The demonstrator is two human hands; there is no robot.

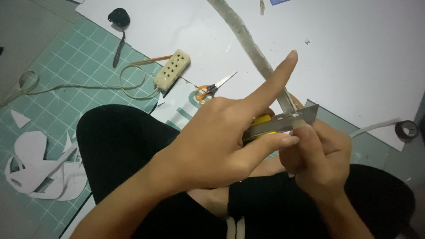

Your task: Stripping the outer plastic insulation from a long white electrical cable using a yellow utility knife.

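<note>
My left hand [212, 146] grips a utility knife [283, 121] with a yellow body and a silver blade, its index finger stretched out straight toward the upper right. My right hand [316, 152] pinches the blade's front end between thumb and fingers. Both hands hover above my lap in black trousers. A long, rough grey-white strip [248, 40] runs from the top of the view down behind the hands; its lower end is hidden behind them.
Orange-handled scissors [212, 88] lie on the large white sheet [354, 57]. A cream power strip [172, 70] with its cable rests on the green cutting mat [84, 66]. White paper offcuts [40, 163] lie at left, a tape roll [406, 129] at right, a black object [118, 17] at the top.
</note>
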